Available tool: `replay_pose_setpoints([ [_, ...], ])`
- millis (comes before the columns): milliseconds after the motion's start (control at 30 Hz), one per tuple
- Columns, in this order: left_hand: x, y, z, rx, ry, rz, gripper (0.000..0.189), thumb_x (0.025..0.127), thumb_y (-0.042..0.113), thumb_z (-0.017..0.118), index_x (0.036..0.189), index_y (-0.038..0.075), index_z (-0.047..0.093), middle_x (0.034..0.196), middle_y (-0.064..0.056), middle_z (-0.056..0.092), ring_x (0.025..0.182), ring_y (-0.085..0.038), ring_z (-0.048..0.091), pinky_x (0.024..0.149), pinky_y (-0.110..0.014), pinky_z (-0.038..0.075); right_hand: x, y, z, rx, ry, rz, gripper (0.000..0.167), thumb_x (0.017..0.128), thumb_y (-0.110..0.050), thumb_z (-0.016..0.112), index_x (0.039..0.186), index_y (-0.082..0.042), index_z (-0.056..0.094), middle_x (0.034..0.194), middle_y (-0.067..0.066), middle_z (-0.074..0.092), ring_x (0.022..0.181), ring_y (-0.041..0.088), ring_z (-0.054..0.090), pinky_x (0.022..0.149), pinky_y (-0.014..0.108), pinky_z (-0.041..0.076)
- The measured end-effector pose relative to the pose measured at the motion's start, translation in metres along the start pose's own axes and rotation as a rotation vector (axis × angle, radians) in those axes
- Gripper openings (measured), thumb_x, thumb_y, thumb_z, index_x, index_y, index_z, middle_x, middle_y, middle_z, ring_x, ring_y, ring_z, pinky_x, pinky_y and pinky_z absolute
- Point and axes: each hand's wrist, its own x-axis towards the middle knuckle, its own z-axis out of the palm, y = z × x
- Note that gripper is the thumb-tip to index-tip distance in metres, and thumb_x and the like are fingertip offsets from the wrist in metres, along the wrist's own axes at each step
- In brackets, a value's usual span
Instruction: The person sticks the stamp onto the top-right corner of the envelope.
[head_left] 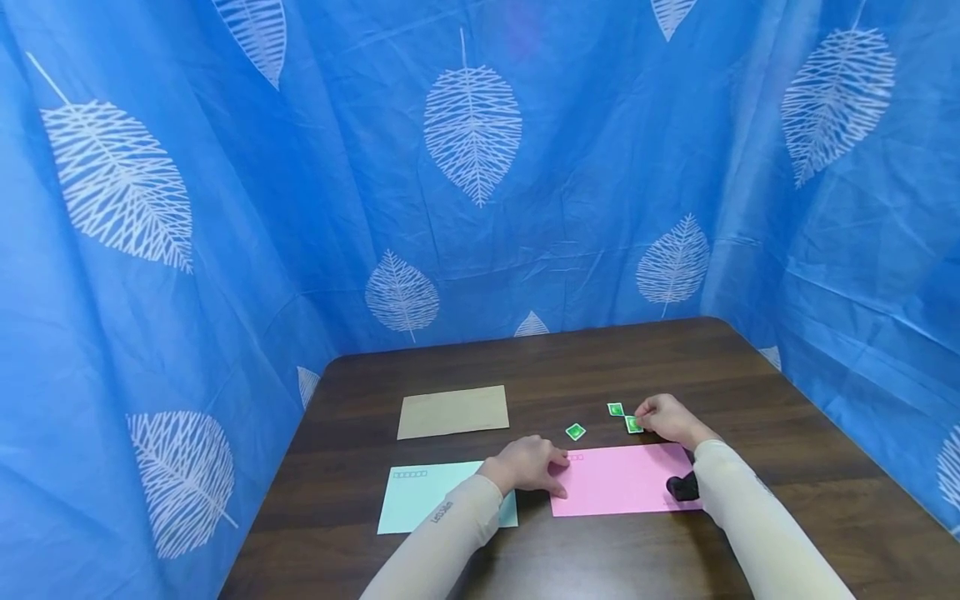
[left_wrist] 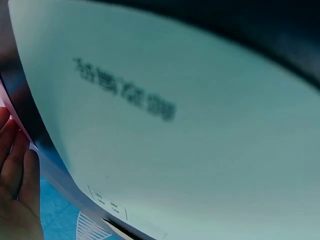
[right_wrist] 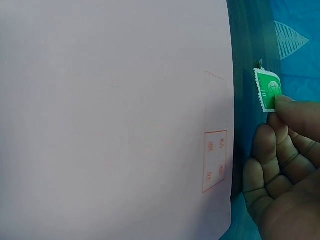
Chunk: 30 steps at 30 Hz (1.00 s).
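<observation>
A pink envelope (head_left: 622, 482) lies flat before me, its left edge under the fingertips of my left hand (head_left: 528, 463). The fingers of that hand (left_wrist: 17, 185) look fairly straight in the left wrist view. Just beyond the envelope's far edge, my right hand (head_left: 671, 419) pinches a green postage stamp (right_wrist: 268, 90) with a white perforated border between thumb and fingers. In the head view this stamp (head_left: 633, 424) is beside a second green stamp (head_left: 616, 409). A third green stamp (head_left: 575, 432) lies to the left, turned like a diamond.
A mint-green envelope (head_left: 420, 500) lies on the left, partly under my left forearm. Behind it is a tan envelope (head_left: 453, 412). The dark wooden table (head_left: 585, 558) is bordered by blue curtains (head_left: 555, 208) with white leaf prints. A black device (head_left: 681, 487) sits at my right wrist.
</observation>
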Motion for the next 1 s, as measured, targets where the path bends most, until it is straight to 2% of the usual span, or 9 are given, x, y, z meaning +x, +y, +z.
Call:
replay_pose_setpoints([
  [533, -0.0013, -0.0008, -0.0029, -0.011, -0.007, -0.003, 0.052, 0.080, 0.049, 0.080, 0.128, 0.029, 0.070, 0.127, 0.011, 0.070, 0.112, -0.008, 0.064, 0.095, -0.022, 0.053, -0.0046, 0.0009, -0.0059, 0.003, -0.041, 0.042, 0.014, 0.095, -0.003, 0.060, 0.103, 0.008, 0.063, 0.091, 0.012, 0.062, 0.087, 0.025, 0.057, 0.078, 0.037, 0.050],
  [767, -0.0012, -0.0007, -0.0062, -0.002, -0.013, -0.011, 0.053, 0.080, 0.048, 0.081, 0.129, 0.030, 0.069, 0.129, 0.013, 0.069, 0.118, -0.010, 0.063, 0.098, -0.023, 0.053, -0.0052, 0.0029, -0.0077, 0.012, -0.039, 0.043, 0.013, 0.095, -0.002, 0.060, 0.102, 0.008, 0.063, 0.091, 0.012, 0.063, 0.087, 0.024, 0.057, 0.077, 0.036, 0.050],
  [1000, -0.0023, 0.0006, -0.0062, -0.002, -0.021, -0.008, 0.053, 0.080, 0.048, 0.081, 0.129, 0.029, 0.070, 0.129, 0.013, 0.069, 0.116, -0.009, 0.063, 0.097, -0.022, 0.052, -0.0070, 0.0017, -0.0049, -0.007, -0.032, 0.044, 0.011, 0.094, -0.002, 0.060, 0.100, 0.007, 0.063, 0.089, 0.011, 0.062, 0.085, 0.023, 0.056, 0.071, 0.031, 0.046],
])
